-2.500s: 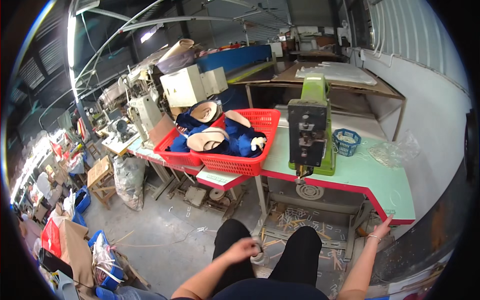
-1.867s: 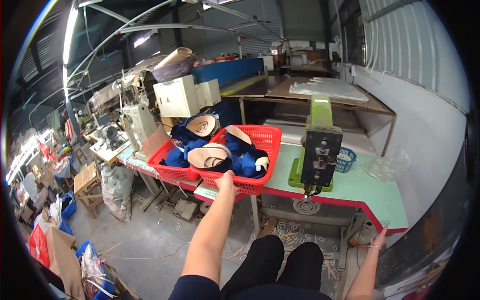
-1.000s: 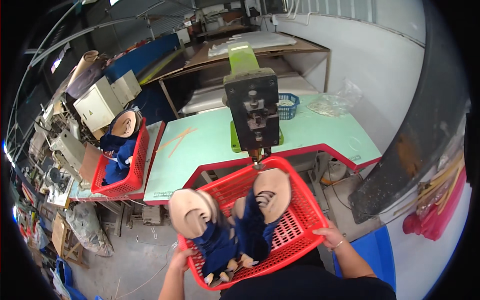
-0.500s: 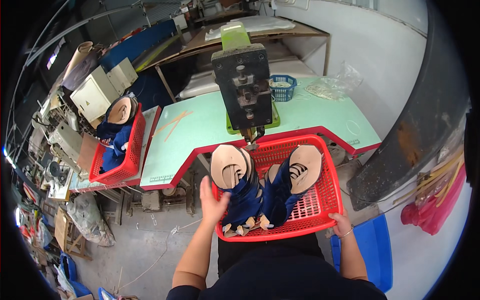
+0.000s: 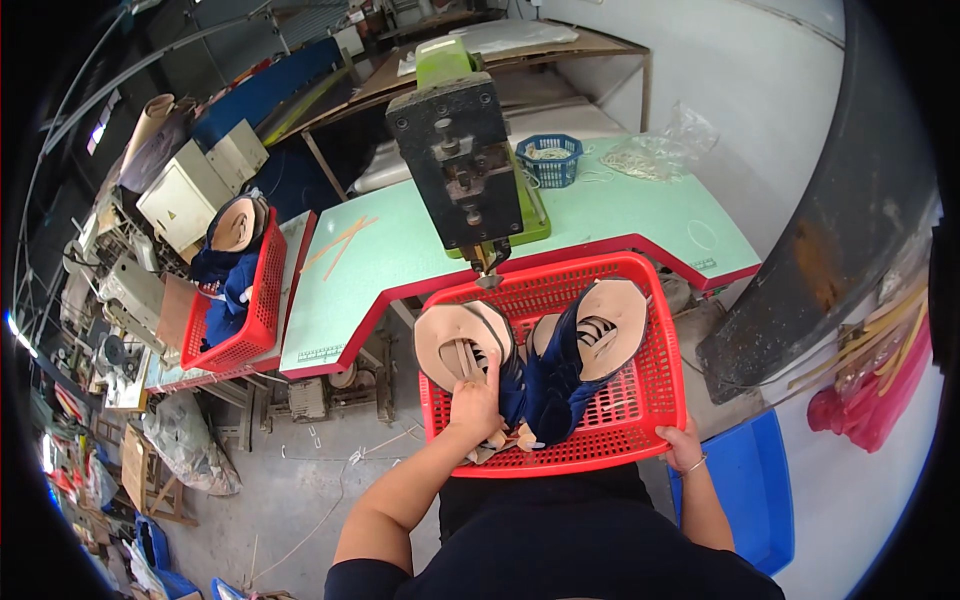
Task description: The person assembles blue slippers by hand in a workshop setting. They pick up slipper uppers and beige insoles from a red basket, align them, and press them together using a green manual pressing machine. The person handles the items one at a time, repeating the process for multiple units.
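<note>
- Red basket (image 5: 655, 395) sits on the lap, its far edge under the machine (image 5: 462, 160) at the surface's near edge; it may tip.
- Right hand (image 5: 683, 446) grips its near-right corner alone.
- Left hand (image 5: 476, 402) lies spread on a shoe sole (image 5: 450, 340); the stacked shoes (image 5: 575, 350) could slide.

Workshop interior, concrete floor (image 5: 300, 480), grey, w/ scraps and loose debris. Pale green worktable (image 5: 620, 215) w/ red edge stands centre; green-and-black machine (image 5: 460, 150) is mounted on it, small blue basket (image 5: 548, 160) just behind. White wall (image 5: 760, 70) at right, dark pillar (image 5: 850, 220) beside it. Blue bin (image 5: 740, 490) on floor at right. More benches and machines (image 5: 180, 190) at left. Strip light (image 5: 100, 135) overhead, far left.
</note>
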Action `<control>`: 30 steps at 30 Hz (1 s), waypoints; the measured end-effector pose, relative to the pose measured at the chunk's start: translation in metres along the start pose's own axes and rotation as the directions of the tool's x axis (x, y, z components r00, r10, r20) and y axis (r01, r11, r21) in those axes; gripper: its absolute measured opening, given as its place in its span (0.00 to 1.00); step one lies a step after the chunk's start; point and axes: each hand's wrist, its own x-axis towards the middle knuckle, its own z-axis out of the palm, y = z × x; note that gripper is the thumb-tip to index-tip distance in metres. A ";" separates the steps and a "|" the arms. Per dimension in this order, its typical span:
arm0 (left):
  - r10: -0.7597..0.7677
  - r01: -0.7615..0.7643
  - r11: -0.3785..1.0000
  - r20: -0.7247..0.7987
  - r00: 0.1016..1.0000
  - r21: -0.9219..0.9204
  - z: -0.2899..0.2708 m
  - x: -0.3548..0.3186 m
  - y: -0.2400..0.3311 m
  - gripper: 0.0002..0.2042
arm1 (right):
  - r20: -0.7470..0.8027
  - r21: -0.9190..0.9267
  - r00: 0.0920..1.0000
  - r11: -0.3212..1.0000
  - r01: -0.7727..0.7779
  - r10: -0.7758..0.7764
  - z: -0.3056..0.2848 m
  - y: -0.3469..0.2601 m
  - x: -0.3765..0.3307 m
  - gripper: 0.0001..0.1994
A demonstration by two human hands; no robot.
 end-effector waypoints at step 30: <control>-0.421 0.048 -0.359 0.207 0.883 -0.932 -0.011 -0.149 -0.091 0.32 | -0.509 -0.019 0.762 0.891 0.455 -0.400 -0.020 -0.230 -0.036 0.21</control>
